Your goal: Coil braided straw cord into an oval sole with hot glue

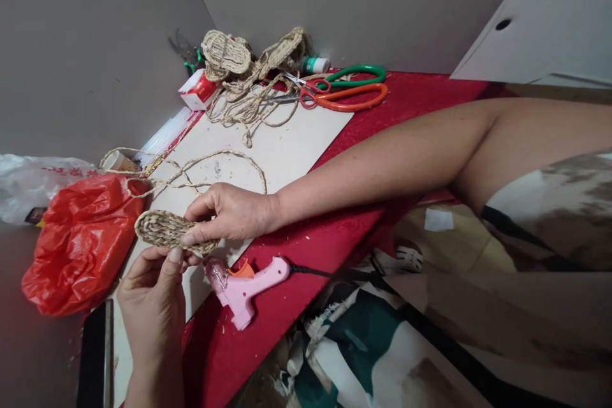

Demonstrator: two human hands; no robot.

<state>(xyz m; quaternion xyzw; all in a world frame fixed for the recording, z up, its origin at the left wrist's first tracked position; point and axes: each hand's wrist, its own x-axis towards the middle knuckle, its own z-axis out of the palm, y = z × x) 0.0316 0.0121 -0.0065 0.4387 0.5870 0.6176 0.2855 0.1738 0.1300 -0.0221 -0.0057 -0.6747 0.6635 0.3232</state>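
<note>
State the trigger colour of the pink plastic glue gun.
The trigger of the pink plastic glue gun is orange, clearest in the head view.

Toward nine o'clock in the view, a red bag [81,248] overlaps a clear bag [43,182]; toward ten, a small box [198,90].

In your view, the rope piece [165,228] sits between your left hand [155,280] and right hand [241,211], over the board [315,134]; glue gun [241,298] lower right, scissors [329,101] and rope bundles [228,55] above, bags [86,242] left.
</note>
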